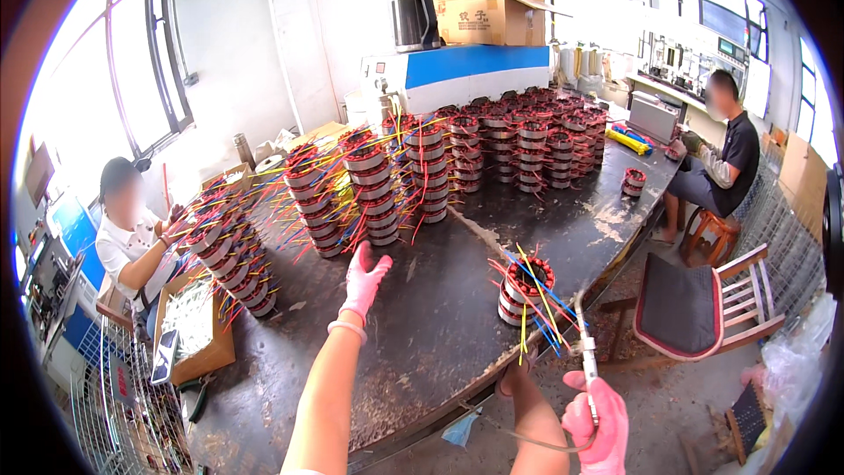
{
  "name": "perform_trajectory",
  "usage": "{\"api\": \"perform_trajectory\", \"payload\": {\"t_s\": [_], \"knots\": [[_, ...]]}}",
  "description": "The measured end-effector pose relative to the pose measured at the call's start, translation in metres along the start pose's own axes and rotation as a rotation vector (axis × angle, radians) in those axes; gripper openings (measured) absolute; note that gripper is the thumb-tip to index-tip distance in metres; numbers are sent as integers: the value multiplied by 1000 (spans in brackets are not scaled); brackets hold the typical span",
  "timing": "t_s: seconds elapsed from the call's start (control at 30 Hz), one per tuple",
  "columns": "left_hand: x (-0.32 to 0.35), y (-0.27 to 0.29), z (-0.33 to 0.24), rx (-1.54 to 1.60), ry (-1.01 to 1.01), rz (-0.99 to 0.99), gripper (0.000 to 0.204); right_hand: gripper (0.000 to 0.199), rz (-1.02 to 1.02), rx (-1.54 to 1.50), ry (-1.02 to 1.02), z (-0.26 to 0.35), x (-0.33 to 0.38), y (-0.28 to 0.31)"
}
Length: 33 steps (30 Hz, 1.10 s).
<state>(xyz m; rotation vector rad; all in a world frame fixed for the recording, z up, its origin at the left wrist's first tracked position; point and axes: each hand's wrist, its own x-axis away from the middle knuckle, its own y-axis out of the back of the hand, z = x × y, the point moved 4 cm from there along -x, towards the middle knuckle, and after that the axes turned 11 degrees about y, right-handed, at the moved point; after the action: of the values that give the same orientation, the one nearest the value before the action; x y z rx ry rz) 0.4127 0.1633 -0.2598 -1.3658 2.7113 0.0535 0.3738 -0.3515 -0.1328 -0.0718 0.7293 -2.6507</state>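
My left hand [364,281], in a pink glove, reaches over the table with its fingers apart, close to the foot of a stack of motor stators [376,198]. Whether the fingertips touch that stack I cannot tell. In my pink-gloved right hand [600,427] is a slim metal torch [588,347] with a thin bent tube and a hose trailing from it. The tube's tip points up beside a short stack of stators [514,306] near the table's edge. Blue, yellow and red wires stick out of its top.
Many stacked stators [527,154] fill the table's far side; a single stator [633,181] stands at the right. Leftward are a leaning stack [230,255] and a carton of white pieces [211,343]. Co-workers sit left and right. A padded chair [677,308] stands beside the table [396,378].
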Motion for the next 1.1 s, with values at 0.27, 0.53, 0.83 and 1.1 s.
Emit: {"api": "perform_trajectory", "payload": {"t_s": [0.27, 0.53, 0.83, 1.1], "knots": [[-92, 4, 34, -100, -254, -188, 109, 47, -35, -74, 169, -16, -64, 30], [-109, -29, 20, -86, -182, -166, 111, 46, -213, -13, 184, -40, -86, 58], [-132, -17, 34, -173, -256, -260, 109, 49, -150, -165, 114, -43, -91, 66], [-126, -22, 27, -203, -284, -251, 108, 50, 154, -318, 149, -46, -95, 81]]}}
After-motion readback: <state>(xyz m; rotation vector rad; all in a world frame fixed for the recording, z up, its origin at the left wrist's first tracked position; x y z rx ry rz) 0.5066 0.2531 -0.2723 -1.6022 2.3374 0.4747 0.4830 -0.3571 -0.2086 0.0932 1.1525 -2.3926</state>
